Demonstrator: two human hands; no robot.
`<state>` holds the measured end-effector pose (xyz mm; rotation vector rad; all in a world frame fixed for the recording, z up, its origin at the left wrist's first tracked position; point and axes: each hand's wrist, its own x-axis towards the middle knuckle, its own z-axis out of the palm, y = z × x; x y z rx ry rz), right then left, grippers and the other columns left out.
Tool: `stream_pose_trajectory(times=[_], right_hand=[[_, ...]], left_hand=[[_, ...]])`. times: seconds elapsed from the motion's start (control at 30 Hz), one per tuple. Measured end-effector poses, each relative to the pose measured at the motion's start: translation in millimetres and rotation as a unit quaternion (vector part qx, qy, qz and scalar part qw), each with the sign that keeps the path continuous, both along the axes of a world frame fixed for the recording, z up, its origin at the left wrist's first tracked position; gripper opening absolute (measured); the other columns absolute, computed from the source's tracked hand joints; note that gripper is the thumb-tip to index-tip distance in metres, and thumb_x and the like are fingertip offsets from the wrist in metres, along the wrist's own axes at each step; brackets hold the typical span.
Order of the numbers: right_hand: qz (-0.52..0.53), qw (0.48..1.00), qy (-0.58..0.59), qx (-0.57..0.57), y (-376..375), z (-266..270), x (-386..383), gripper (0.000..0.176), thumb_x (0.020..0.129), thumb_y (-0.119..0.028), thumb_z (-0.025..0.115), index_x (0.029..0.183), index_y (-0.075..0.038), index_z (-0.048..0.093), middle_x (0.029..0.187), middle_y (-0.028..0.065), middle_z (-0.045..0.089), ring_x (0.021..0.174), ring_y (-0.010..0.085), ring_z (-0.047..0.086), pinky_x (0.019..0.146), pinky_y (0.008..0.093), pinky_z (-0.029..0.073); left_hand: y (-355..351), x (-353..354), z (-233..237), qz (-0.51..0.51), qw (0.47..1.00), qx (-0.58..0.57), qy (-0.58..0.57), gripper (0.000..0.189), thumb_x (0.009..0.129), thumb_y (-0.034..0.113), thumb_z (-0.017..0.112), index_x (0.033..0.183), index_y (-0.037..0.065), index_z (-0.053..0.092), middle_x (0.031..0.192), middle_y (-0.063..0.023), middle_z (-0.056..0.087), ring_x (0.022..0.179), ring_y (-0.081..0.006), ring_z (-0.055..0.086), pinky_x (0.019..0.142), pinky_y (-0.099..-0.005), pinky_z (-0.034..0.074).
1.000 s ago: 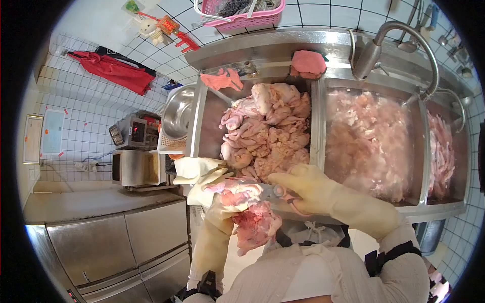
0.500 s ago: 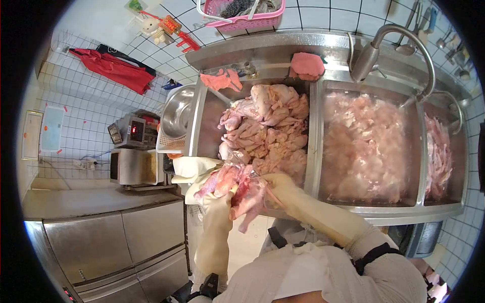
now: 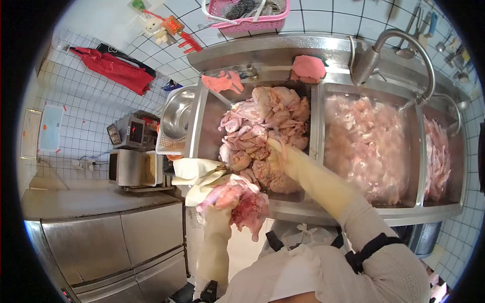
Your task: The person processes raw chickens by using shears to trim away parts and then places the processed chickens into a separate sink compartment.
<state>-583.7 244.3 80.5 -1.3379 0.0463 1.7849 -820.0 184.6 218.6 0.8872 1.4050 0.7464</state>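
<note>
My left hand [image 3: 216, 222], in a long cream glove, is closed round an opened raw poultry carcass [image 3: 247, 202] in front of the left sink basin. Red inner flesh shows on the carcass. My right hand [image 3: 279, 154], gloved the same way, reaches over the heap of raw birds [image 3: 278, 103] in that basin. Its fingertips are at the meat with a thin pale strip beside them; what they hold, if anything, is too small to tell. Left of the carcass lies pale cream material [image 3: 194, 174].
The middle basin [image 3: 318, 151] holds pale meat pieces in liquid, and the right basin [image 3: 419, 156] holds long pieces. A faucet [image 3: 366, 63] arches above. Pink cloths [image 3: 308, 68] lie on the back ledge. A steel bowl [image 3: 178, 112] stands left. A pink basket [image 3: 252, 22] sits behind.
My right hand has left the carcass and moved up and forward over the heap in the left basin. The carcass stays in my left hand, now hanging with its red inside more exposed.
</note>
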Motion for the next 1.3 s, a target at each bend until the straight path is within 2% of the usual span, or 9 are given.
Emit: stream_pose_trajectory(times=[0.23, 0.3, 0.43, 0.67, 0.77, 0.83, 0.87, 1.03, 1.3], right_hand=[[0.232, 0.971, -0.013, 0.045, -72, 18, 8, 0.058, 0.082, -0.052, 0.074, 0.119, -0.009, 0.060, 0.101, 0.0136, 0.064, 0.092, 0.0270, 0.062, 0.079, 0.0398, 0.052], [0.325, 0.804, -0.418, 0.270, -80, 58, 27, 0.059, 0.081, -0.047, 0.076, 0.122, -0.008, 0.060, 0.105, 0.0142, 0.066, 0.099, 0.0307, 0.063, 0.087, 0.0404, 0.051], [0.391, 0.700, -0.483, 0.351, -74, 81, 44, 0.060, 0.078, -0.037, 0.078, 0.127, -0.009, 0.058, 0.110, 0.0156, 0.064, 0.105, 0.0367, 0.060, 0.092, 0.0422, 0.048], [0.381, 0.691, -0.508, 0.346, -94, 97, 45, 0.058, 0.077, -0.032, 0.081, 0.125, -0.009, 0.059, 0.109, 0.0161, 0.063, 0.111, 0.0396, 0.056, 0.095, 0.0466, 0.045], [0.334, 0.721, -0.479, 0.373, -98, 95, 38, 0.056, 0.078, -0.030, 0.080, 0.125, -0.010, 0.059, 0.105, 0.0166, 0.063, 0.108, 0.0401, 0.056, 0.094, 0.0468, 0.045], [0.353, 0.829, -0.304, 0.308, -96, 102, 37, 0.056, 0.077, -0.028, 0.081, 0.126, -0.010, 0.059, 0.103, 0.0163, 0.063, 0.107, 0.0402, 0.056, 0.093, 0.0470, 0.045], [0.353, 0.829, -0.304, 0.309, -97, 97, 36, 0.056, 0.077, -0.028, 0.081, 0.126, -0.010, 0.059, 0.103, 0.0163, 0.063, 0.107, 0.0402, 0.056, 0.093, 0.0470, 0.045], [0.250, 0.701, -0.525, 0.414, -110, 83, 28, 0.051, 0.076, -0.022, 0.080, 0.121, -0.011, 0.060, 0.097, 0.0151, 0.063, 0.095, 0.0366, 0.059, 0.085, 0.0464, 0.047], [0.207, 0.693, -0.525, 0.449, -106, 79, 16, 0.045, 0.078, -0.018, 0.077, 0.120, -0.012, 0.061, 0.091, 0.0137, 0.066, 0.087, 0.0339, 0.062, 0.076, 0.0435, 0.049]], left_hand=[[28, -18, 13, -0.054, 0.997, -0.047, 0.015, 0.053, 0.080, 0.000, 0.069, 0.131, 0.000, 0.054, 0.123, -0.0118, 0.063, 0.111, -0.0225, 0.063, 0.095, -0.0354, 0.052], [36, -20, 13, -0.077, 0.995, -0.058, 0.010, 0.053, 0.081, 0.000, 0.069, 0.131, 0.000, 0.054, 0.123, -0.0119, 0.063, 0.111, -0.0224, 0.063, 0.095, -0.0354, 0.052], [48, -19, 5, -0.135, 0.988, -0.068, -0.031, 0.053, 0.081, -0.001, 0.069, 0.132, 0.001, 0.054, 0.124, -0.0121, 0.063, 0.112, -0.0222, 0.062, 0.096, -0.0353, 0.051], [49, -18, -1, -0.131, 0.976, -0.104, -0.139, 0.051, 0.080, -0.005, 0.063, 0.130, -0.003, 0.054, 0.121, -0.0121, 0.064, 0.112, -0.0228, 0.063, 0.097, -0.0339, 0.050], [48, -13, -1, -0.147, 0.976, -0.094, -0.130, 0.051, 0.081, -0.002, 0.062, 0.131, -0.004, 0.053, 0.121, -0.0124, 0.064, 0.113, -0.0234, 0.062, 0.098, -0.0339, 0.049], [46, -8, 0, -0.152, 0.978, -0.081, -0.115, 0.048, 0.081, 0.002, 0.060, 0.128, -0.004, 0.053, 0.119, -0.0122, 0.063, 0.110, -0.0231, 0.062, 0.097, -0.0341, 0.048], [45, -7, 1, -0.155, 0.981, -0.068, -0.097, 0.045, 0.082, 0.005, 0.058, 0.126, -0.004, 0.054, 0.116, -0.0119, 0.063, 0.108, -0.0228, 0.062, 0.096, -0.0343, 0.048], [44, -10, 2, -0.172, 0.963, -0.115, -0.170, 0.049, 0.083, 0.001, 0.059, 0.132, -0.003, 0.053, 0.119, -0.0125, 0.064, 0.109, -0.0231, 0.063, 0.098, -0.0338, 0.049], [29, 9, -13, -0.206, 0.936, -0.143, -0.248, 0.041, 0.089, 0.002, 0.056, 0.130, -0.002, 0.054, 0.118, -0.0106, 0.064, 0.110, -0.0220, 0.062, 0.097, -0.0332, 0.050]])
